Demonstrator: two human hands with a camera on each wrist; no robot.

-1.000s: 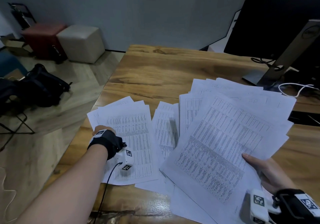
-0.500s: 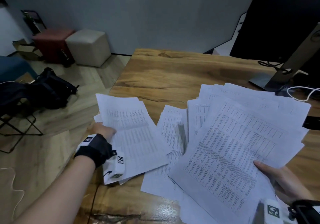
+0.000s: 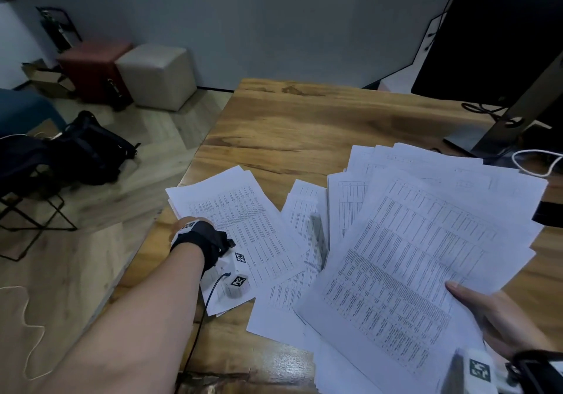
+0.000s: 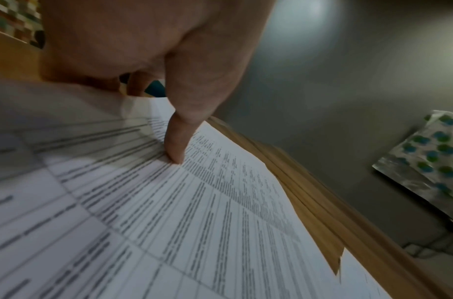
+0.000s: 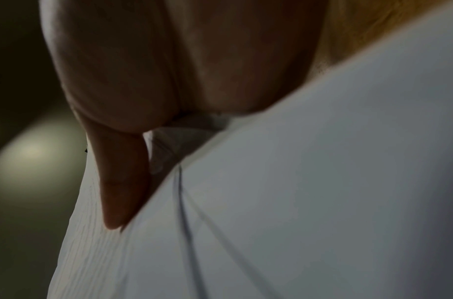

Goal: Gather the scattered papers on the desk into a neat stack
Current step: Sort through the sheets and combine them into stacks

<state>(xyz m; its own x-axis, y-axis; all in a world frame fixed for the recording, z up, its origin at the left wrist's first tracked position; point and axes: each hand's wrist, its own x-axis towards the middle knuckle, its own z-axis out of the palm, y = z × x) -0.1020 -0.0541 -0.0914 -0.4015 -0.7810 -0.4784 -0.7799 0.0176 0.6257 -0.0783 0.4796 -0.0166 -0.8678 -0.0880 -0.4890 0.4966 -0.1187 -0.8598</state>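
The left hand (image 3: 195,232) had its grip closed on a small batch of printed sheets (image 3: 240,226) at the near left edge of the wooden surface (image 3: 304,125); in the left wrist view its thumb (image 4: 177,141) pressed down on the top page while the other fingers went under. The right hand (image 3: 493,314) gripped a large fanned stack of papers (image 3: 420,256), thumb on top, at the near right. Between the two bundles, more loose sheets (image 3: 304,210) lay flat on the surface, partly overlapped by the fanned stack. A monitor stand (image 3: 499,128) stood at the far right, and two cube stools (image 3: 158,73) sat on the floor by the wall.
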